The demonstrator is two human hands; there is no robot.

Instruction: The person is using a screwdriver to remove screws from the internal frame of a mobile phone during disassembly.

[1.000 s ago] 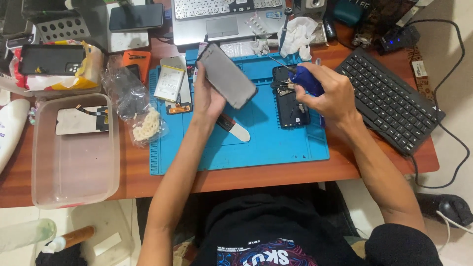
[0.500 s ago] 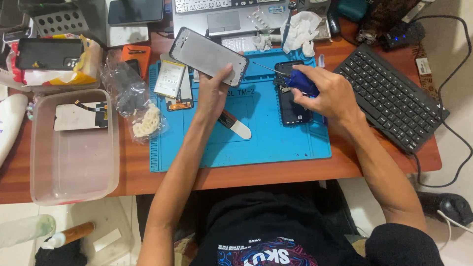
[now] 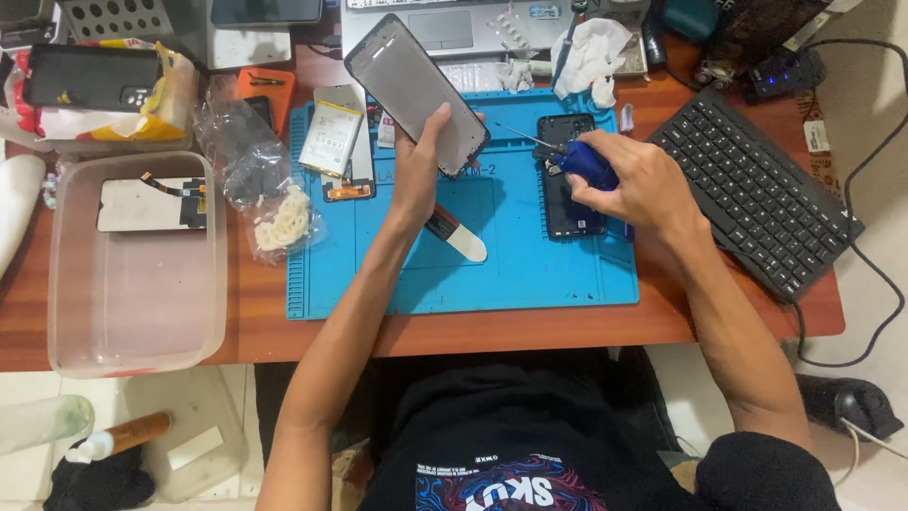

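On a blue repair mat [image 3: 530,274] covering a cluttered wooden desk [image 3: 265,322], the left hand [image 3: 418,175] is gripping a grey phone screen panel [image 3: 416,93]; the right hand [image 3: 636,185] is clamping a blue screwdriver [image 3: 584,163].

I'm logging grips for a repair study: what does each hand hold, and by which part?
The left hand holds a phone screen panel by its lower end. The right hand grips a blue-handled screwdriver by the handle, over the opened phone.

Both forearms extend forward; left hand [image 3: 417,175] raised, fingers curled in a grip; right hand [image 3: 632,182] closed, knuckles up.
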